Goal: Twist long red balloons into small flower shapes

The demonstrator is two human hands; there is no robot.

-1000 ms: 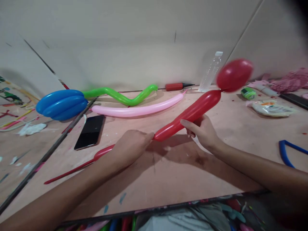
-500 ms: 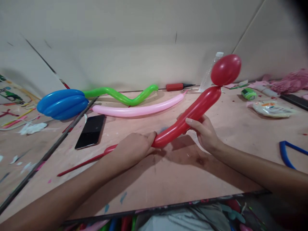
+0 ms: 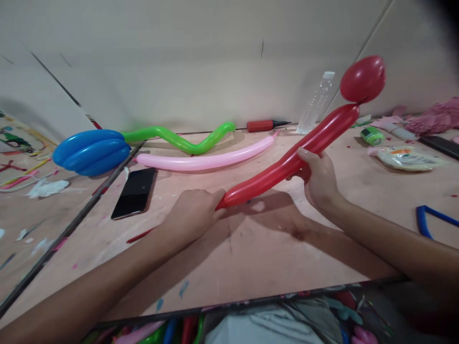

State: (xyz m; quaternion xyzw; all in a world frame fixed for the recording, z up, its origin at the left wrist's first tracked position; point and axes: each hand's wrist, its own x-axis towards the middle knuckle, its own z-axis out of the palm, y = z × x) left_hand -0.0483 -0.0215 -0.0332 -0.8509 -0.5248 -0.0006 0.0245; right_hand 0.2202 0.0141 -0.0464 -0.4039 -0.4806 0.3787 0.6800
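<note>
A long red balloon (image 3: 267, 182) slants up to the right between my hands, above the table. At its upper end a twist sets off a round red bubble (image 3: 363, 80). My left hand (image 3: 196, 212) is closed around the balloon's lower end, and a thin uninflated tail (image 3: 139, 235) sticks out behind the wrist. My right hand (image 3: 319, 179) grips the long section about midway, thumb on top and fingers curled beneath. A pink balloon (image 3: 204, 162) and a green balloon (image 3: 195, 147) lie beyond my hands.
Blue balloon bundle (image 3: 91, 152) and black phone (image 3: 134, 193) lie left. A red hand pump (image 3: 260, 125) and clear bottle (image 3: 315, 105) are by the wall (image 3: 201, 62). On the right are a green roll (image 3: 372, 136), a plastic packet (image 3: 405, 158) and a blue strip (image 3: 425, 222).
The red balloon has moved up and right, its bubble rising higher. My right hand has gone up and right with it. Less of the thin tail shows behind my left hand.
</note>
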